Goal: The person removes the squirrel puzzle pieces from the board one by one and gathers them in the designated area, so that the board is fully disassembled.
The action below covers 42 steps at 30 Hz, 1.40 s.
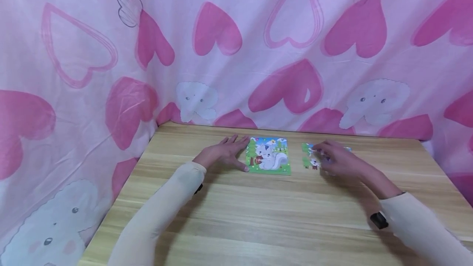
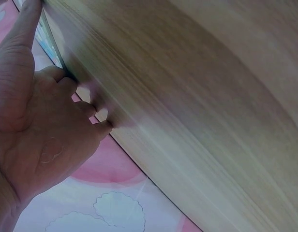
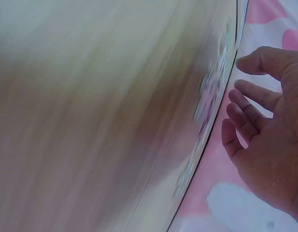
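A square picture card (image 1: 269, 161) with a cartoon squirrel lies flat on the wooden table. At its left edge is my left hand (image 1: 227, 153), fingers spread, with thumb and fingertips right at the border; in the left wrist view this hand (image 2: 47, 111) partly hides the card. To the right of the card, small colourful puzzle pieces (image 1: 306, 162) lie in a group. My right hand (image 1: 340, 159) hovers over them and covers several. Seen from the right wrist, the hand (image 3: 265, 111) has loosely bent fingers and nothing between them, close over the pieces (image 3: 212, 94).
The wooden table (image 1: 236, 221) has its far edge against a pink curtain (image 1: 244, 69) printed with hearts and white animals. The curtain also hangs along the left side. Small black devices (image 1: 379, 220) sit under both sleeves at the wrists.
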Each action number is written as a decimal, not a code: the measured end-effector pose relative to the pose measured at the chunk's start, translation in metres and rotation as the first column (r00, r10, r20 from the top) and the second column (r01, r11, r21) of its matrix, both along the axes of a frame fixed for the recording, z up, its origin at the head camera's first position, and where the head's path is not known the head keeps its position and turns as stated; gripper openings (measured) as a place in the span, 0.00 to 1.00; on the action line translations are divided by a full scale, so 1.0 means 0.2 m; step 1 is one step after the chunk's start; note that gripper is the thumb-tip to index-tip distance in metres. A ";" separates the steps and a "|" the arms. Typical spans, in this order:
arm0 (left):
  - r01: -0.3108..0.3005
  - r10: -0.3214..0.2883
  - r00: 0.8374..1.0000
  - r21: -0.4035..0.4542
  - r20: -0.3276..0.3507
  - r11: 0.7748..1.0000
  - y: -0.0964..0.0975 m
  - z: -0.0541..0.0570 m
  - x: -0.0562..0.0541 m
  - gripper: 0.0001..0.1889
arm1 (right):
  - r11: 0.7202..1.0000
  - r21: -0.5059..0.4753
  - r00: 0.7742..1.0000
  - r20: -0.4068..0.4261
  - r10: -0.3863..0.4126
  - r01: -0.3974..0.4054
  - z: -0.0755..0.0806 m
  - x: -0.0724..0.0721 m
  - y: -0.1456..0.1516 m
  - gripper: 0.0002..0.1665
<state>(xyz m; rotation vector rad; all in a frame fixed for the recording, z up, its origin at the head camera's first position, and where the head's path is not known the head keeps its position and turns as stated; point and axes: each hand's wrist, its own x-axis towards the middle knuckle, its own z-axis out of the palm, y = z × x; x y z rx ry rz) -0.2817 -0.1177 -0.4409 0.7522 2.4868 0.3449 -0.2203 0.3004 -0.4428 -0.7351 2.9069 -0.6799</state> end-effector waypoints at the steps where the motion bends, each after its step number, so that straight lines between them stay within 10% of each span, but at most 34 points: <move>1: 0.002 -0.002 1.000 0.000 -0.002 1.000 0.00 0.00 0.00 0.63 | 1.000 0.000 1.000 -0.018 0.008 -0.008 0.00 -0.01 -0.03 0.32; 19: -0.009 0.009 1.000 -0.018 -0.004 1.000 0.00 0.00 -0.01 0.64 | 0.995 0.044 0.996 -0.015 0.090 -0.089 -0.05 -0.09 -0.46 0.37; 42: -0.003 0.004 1.000 -0.018 0.010 1.000 0.01 0.01 -0.01 0.65 | 1.000 0.012 0.997 0.080 -0.015 0.014 -0.04 -0.12 -0.55 0.39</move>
